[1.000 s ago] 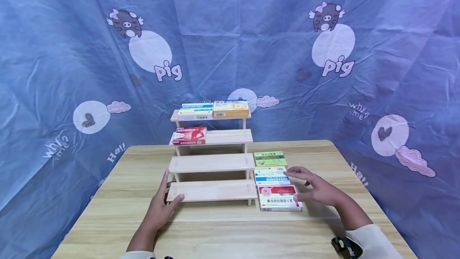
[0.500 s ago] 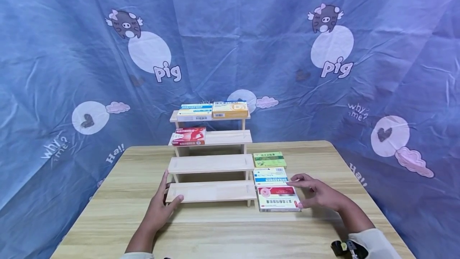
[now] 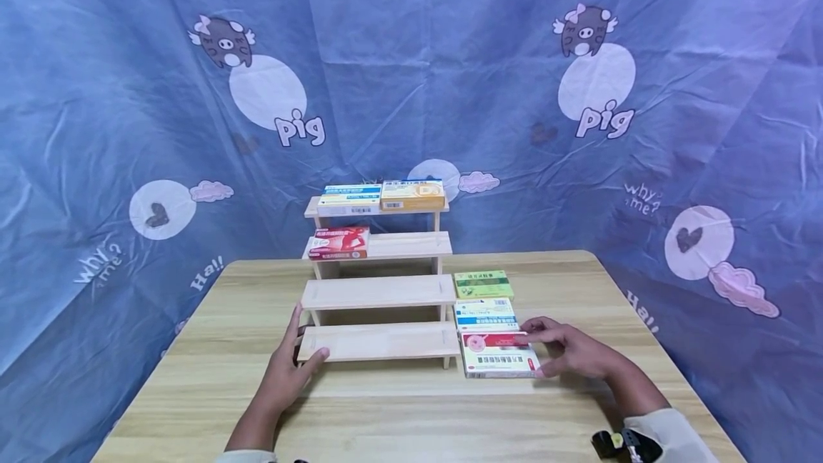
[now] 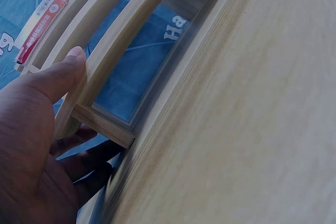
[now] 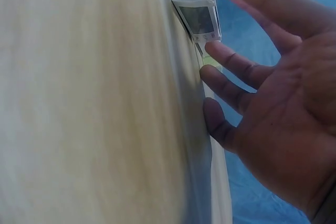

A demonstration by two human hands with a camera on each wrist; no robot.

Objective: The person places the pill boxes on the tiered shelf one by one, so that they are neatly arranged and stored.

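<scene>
Left hand on the wooden stand, right hand at the red-and-white box.
At the left, the left hand [image 3: 286,370] grips the near end of the stepped wooden stand [image 3: 379,341], thumb on top of the lowest step and fingers bent around the end below it. The red box [image 3: 338,243] lies farther back, at the left of the second step from the top. Just right of the stand, on the bench [image 3: 386,427], the green box [image 3: 482,284], the blue-and-white box [image 3: 486,315] and the red-and-white box [image 3: 495,361] lie in a row, the last nearest the person. At the far right, the right hand [image 3: 575,352] is spread, its thumb by that box's near right corner, its forefinger over the far right one.
</scene>
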